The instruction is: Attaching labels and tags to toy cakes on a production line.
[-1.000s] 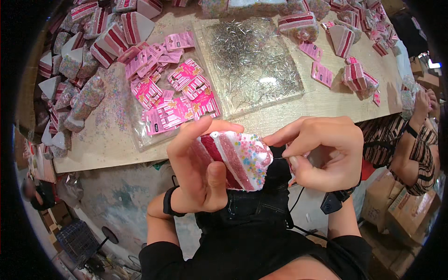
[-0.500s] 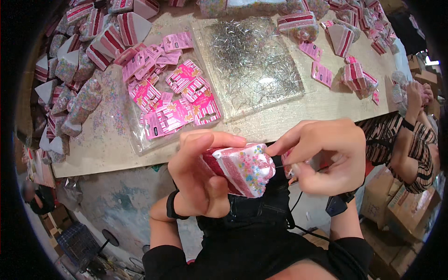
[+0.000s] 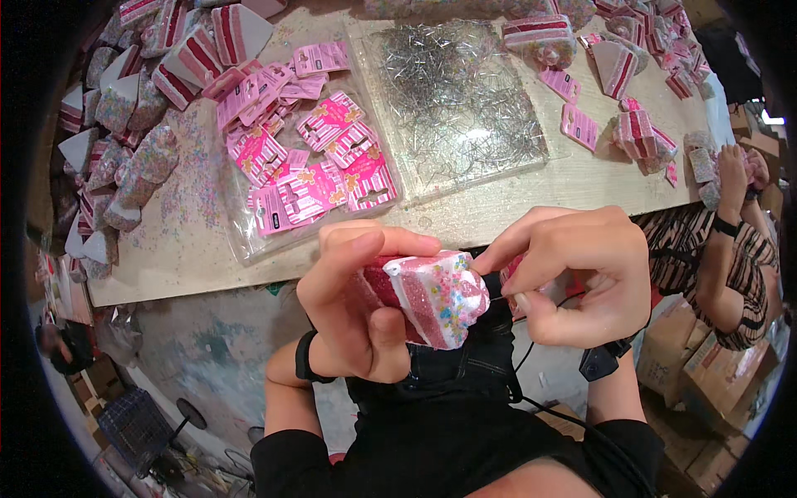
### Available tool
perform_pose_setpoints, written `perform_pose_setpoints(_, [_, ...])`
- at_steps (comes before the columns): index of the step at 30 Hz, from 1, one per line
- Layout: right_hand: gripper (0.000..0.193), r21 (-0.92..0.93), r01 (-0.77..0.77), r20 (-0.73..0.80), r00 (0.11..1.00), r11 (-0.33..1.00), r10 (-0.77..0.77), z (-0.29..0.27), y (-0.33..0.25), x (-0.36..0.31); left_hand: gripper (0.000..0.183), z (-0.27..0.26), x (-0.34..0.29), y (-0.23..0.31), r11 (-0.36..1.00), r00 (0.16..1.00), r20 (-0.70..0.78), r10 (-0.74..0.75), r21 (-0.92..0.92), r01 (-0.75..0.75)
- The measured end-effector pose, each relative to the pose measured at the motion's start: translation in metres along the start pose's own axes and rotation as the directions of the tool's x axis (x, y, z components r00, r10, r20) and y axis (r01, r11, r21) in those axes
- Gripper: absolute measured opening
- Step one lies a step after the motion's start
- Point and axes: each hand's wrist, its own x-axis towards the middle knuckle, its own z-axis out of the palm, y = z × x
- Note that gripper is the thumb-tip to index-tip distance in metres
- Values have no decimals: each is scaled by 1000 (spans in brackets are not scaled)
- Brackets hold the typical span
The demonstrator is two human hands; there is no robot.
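Observation:
An ornament shaped like a slice of layered cake (image 3: 427,307), pink and white with coloured sprinkles and a white swirl, is held over my lap just off the table's near edge. My left hand (image 3: 353,299) closes around it, fingers over its top side and thumb below. My right hand (image 3: 581,274) is closed in a pinch beside the swirl. A thin dark wire or pin shows faintly between its fingertips and the slice. Behind those fingers a bit of pink card (image 3: 513,270) shows, mostly hidden; I cannot see how it is attached.
On the table (image 3: 191,278) a clear tray (image 3: 241,249) holds pink printed tags (image 3: 290,199). Beside it, another tray (image 3: 465,187) holds many thin metal pins (image 3: 448,91). Cake-slice ornaments (image 3: 124,166) pile up at left and far right. A co-worker's arm (image 3: 722,257) is at right.
The view has shifted slightly. Both hands keep nearly the same grip, and the right fingertips stay close to the swirl of the slice.

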Motion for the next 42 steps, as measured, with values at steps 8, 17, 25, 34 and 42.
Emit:
perform_pose_setpoints(8, [9,-15,-4,-40,999,1000,4,7,1,0,44,-2,6,4,998,999,32,0,58,-2])
perform_pose_setpoints(17, [9,96,-92,38,995,991,88,7,5,-1,71,0,-11,32,897,993,35,112,426,-117])
perform_pose_setpoints(25, [12,111,-121,90,990,986,112,16,5,-5,28,45,-32,13,841,795,-377,475,462,-283])
perform_pose_setpoints(34, [12,-90,-152,251,953,984,170,3,11,-10,35,40,-39,-6,606,698,-144,701,636,-478])
perform_pose_setpoints(42, [12,-119,-65,218,972,991,90,12,26,-25,37,37,-40,-11,683,765,-83,638,521,-512])
